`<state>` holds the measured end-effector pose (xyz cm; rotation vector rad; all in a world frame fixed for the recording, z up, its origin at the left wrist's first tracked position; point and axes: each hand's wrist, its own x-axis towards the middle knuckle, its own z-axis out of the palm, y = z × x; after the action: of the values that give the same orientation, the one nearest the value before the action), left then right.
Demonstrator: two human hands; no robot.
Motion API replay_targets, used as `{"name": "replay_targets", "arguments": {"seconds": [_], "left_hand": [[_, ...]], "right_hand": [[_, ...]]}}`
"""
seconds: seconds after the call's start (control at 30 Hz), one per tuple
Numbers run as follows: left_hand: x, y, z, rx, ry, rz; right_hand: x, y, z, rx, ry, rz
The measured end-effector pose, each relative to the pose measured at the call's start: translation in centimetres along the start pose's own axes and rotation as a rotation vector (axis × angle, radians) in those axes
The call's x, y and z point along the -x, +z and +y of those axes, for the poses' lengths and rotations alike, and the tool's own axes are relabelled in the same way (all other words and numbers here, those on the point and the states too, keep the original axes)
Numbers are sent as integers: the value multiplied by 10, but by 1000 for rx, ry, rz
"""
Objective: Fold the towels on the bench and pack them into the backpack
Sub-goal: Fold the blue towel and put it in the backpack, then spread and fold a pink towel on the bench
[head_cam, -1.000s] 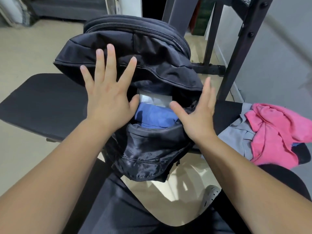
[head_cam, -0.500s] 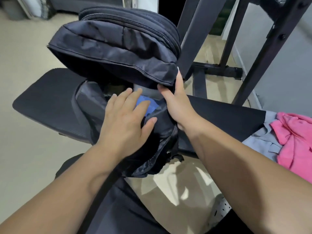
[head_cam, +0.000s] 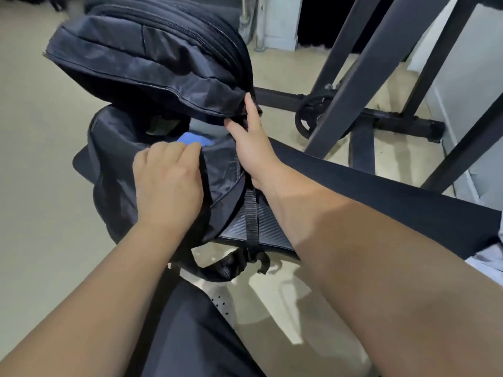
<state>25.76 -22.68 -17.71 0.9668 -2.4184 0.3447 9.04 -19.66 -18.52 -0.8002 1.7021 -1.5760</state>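
On the left end of the black padded tabletop (head_cam: 381, 191), at about ten o'clock in the view, the black backpack (head_cam: 141, 63) lies with its main compartment gaping toward the person and its top flap lifted. A folded blue towel (head_cam: 190, 138) shows just inside the mouth, with something pale behind it that is too hidden to name. The left hand (head_cam: 168, 180) has its fingers curled over the near rim of the opening, its grip closed on the fabric right beside the towel. The right hand (head_cam: 250, 142), at three o'clock of the opening, holds the corner where the flap meets the body, thumb and fingers pinching that edge. A webbing strap (head_cam: 251, 213) hangs off the tabletop's near edge at six o'clock of that hand. A black metal frame (head_cam: 367, 77) stands beyond at one o'clock, and a pale cloth (head_cam: 490, 257) peeks in at the far right edge.
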Motion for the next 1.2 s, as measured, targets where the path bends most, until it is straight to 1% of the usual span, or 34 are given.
{"name": "replay_targets", "arguments": {"seconds": [0.13, 0.23, 0.37, 0.53, 0.6, 0.67, 0.7, 0.77, 0.83, 0.9, 0.97, 1.1, 1.2], "left_hand": [[-7, 3, -8, 23, -78, 38], [-5, 3, 3, 104, -60, 55], [-5, 8, 36, 190, 93, 25], [-3, 12, 108, 312, 278, -38], [3, 15, 141, 344, 349, -128], [13, 18, 175, 370, 396, -296], [18, 19, 191, 388, 420, -397], [29, 21, 222, 399, 496, -562], [38, 21, 249, 383, 598, -623], [44, 18, 276, 413, 665, -672], [51, 13, 301, 456, 698, -715], [64, 6, 349, 500, 773, -750], [75, 5, 370, 458, 853, -825]], "right_hand": [[-8, 3, -2, 33, 10, -93], [1, -11, -2, 77, -18, -97], [29, -51, 8, 175, -48, -30], [76, -132, 29, 452, -1, 121], [103, -171, 39, 574, 30, 233], [133, -210, 53, 775, 72, 363], [148, -230, 59, 909, 114, 411], [176, -264, 70, 1128, 265, 471], [201, -294, 75, 1240, 405, 532], [223, -321, 78, 1319, 476, 611], [241, -345, 83, 1317, 528, 698], [260, -373, 95, 1128, 622, 813], [263, -379, 97, 1063, 581, 881]]}}
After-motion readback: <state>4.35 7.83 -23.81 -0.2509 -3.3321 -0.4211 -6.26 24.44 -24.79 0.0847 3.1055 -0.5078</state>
